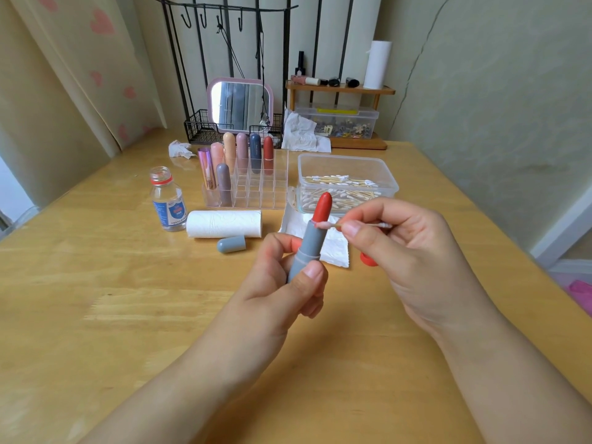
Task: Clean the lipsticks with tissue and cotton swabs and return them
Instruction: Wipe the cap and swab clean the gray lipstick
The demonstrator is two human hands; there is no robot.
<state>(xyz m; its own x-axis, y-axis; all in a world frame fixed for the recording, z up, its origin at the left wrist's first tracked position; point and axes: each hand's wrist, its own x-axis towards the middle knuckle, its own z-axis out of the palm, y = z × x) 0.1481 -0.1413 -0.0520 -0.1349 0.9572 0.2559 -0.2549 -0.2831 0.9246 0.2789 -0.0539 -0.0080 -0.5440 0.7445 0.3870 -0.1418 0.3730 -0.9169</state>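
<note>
At frame centre the left hand (pixel 288 283) grips the grey lipstick (pixel 306 245) by its rigid case; the right hand (pixel 400 245) pinches a light cotton swab (pixel 326 224) at the collar; the red bullet looks soft, easily gouged.

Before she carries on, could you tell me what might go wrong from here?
The swab in the right hand works at the tube rim, right under the exposed red bullet; a slip could gouge it. The left hand holds the tube low, so it may tilt. The uncapped bottle could be knocked over.
</note>
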